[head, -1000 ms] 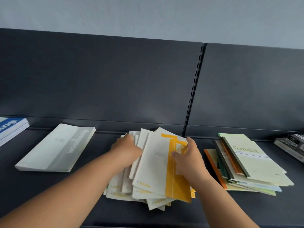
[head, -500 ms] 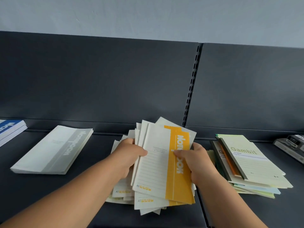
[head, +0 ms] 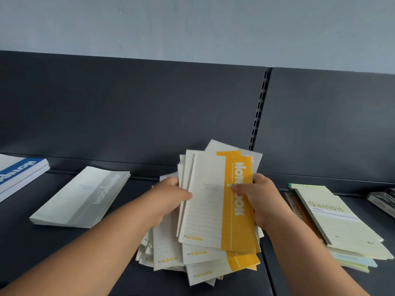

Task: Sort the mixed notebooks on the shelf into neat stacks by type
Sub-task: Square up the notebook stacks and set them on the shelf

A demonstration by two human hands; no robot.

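A loose bundle of yellow-and-white notebooks (head: 205,212) is tipped up off the dark shelf (head: 42,248) in the middle of the view. My left hand (head: 171,197) grips its left edge, thumb on the top cover. My right hand (head: 258,199) holds the right edge, thumb lying across the yellow stripe. More of the same yellow notebooks (head: 198,263) lie fanned out underneath on the shelf. A neat stack of grey notebooks (head: 83,197) lies to the left. A messy pile of green "Gambit" notebooks (head: 339,223) lies to the right.
A stack of blue notebooks (head: 19,174) sits at the far left edge. A dark boxed item (head: 382,199) lies at the far right. The shelf's dark back panel (head: 128,116) rises behind, with a slotted upright (head: 259,107) above the bundle.
Both hands have lifted the yellow bundle off the pile and tipped it up toward me. The camera view has shifted slightly to the right.
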